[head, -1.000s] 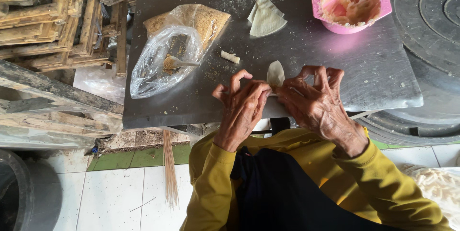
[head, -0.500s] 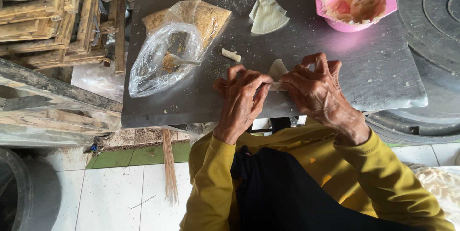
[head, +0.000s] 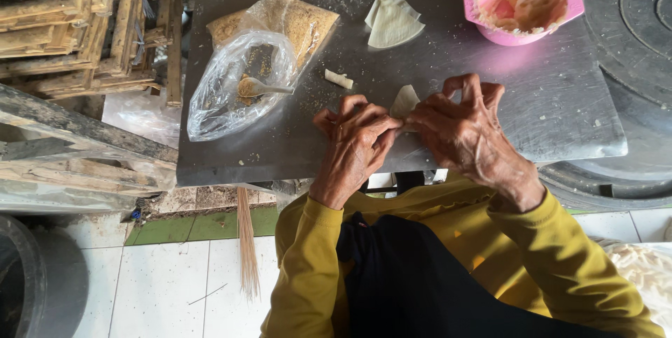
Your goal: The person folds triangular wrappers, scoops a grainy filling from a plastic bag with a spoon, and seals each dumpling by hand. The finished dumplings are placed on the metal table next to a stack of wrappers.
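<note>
Head view | left hand [head: 353, 143], right hand [head: 462, 131]: fingers pinch pale wrapper [head: 404, 102] | clear crumb bag [head: 245, 72] far-left

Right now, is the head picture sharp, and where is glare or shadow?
Head view: sharp on both hands, left hand and right hand; soft daylight glare on the grey metal tabletop below the pink plastic bowl; edges bend slightly; no hard shadows.

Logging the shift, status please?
Left hand and right hand both pinching pale wrapper on metal table. Rolled piece beside. Nothing blocking.
</note>
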